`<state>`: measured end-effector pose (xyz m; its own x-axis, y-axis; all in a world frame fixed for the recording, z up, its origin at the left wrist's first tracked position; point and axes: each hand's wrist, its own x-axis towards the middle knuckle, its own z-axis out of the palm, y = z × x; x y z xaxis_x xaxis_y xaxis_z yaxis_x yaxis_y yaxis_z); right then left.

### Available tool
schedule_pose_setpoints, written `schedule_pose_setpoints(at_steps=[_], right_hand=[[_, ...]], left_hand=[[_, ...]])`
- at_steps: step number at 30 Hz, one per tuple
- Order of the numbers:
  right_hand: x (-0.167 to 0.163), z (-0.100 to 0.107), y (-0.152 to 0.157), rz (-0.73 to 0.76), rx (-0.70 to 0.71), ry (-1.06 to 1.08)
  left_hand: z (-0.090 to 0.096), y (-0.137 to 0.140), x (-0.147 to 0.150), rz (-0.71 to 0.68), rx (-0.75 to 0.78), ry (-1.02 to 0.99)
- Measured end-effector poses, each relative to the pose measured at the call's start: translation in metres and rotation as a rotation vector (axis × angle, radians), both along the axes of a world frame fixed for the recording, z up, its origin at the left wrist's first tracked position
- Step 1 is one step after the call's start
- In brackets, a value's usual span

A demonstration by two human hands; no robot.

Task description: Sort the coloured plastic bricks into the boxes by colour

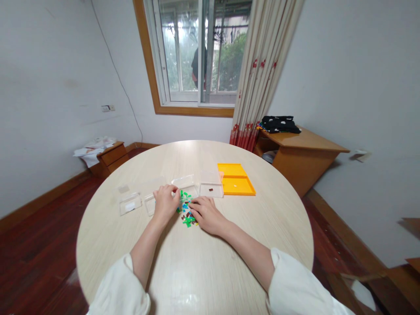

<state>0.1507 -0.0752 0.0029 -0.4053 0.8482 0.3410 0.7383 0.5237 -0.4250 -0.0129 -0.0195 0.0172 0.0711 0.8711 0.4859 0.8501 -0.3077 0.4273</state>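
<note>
A loose heap of small building bricks [188,220], mostly green with blue, brown, white and yellow ones, lies on the table in front of me. My left hand [166,203] is at the heap's left edge, beside the green bricks and over the clear boxes. Its thumb and fingertips are closed together; anything between them is too small to make out. My right hand [209,215] reaches over the heap's right side. Its fingers are bent and drawn together at the bricks, and what they pinch is hidden.
Clear plastic boxes [121,211] stand in a row behind the heap, one holding a white piece. Another clear box [216,195] contains a brown brick [211,190]. An opened yellow case [246,191] with a small white piece is at the right. The round table [197,271] supports everything.
</note>
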Motion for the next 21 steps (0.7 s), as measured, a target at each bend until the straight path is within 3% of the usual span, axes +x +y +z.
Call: schedule_pose_setpoints(at_steps=[4,12,21], right_hand=[[0.0,-0.001,0.003,-0.029,0.0,0.114],[0.004,-0.002,0.016,-0.052,-0.075,0.568],[0.002,-0.004,0.016,-0.025,-0.137,0.716]], left_hand=[[0.001,-0.001,0.001,-0.066,-0.015,-0.018],[0.006,-0.006,0.006,-0.382,-0.051,-0.063],[0.007,-0.005,0.007,-0.401,-0.021,-0.127]])
